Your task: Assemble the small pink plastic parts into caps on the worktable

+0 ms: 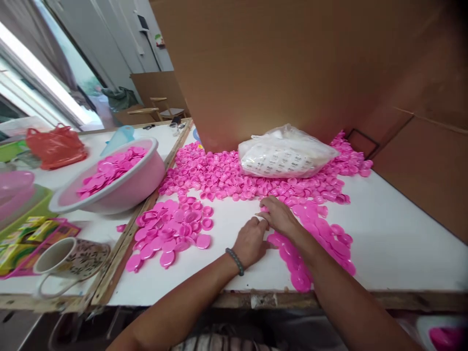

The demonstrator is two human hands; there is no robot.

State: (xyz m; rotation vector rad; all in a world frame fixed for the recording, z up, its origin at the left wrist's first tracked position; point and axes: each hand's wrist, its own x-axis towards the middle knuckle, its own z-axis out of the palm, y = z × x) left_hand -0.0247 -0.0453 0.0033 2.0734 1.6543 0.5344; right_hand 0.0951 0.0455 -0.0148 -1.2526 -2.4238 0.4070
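My left hand [251,244], with a beaded bracelet on its wrist, is closed, its fingertips meeting those of my right hand. What it pinches is hidden. My right hand [278,214] is closed too, and a small pink plastic cap [263,209] shows at its fingers. Flat pink plastic pieces [292,258] lie in overlapping rows under and beside my right forearm. To the left of my hands is a loose group of pink caps and round pieces [168,229]. A long heap of small pink caps [223,175] spreads behind my hands.
A clear plastic bag of white printed items [288,153] rests on the heap. Large cardboard [292,63] stands behind and at the right. Leftward are a basin [146,165] of pink pieces, a patterned mug [84,258] and a red bag [56,146]. A wooden strip [120,263] divides the table.
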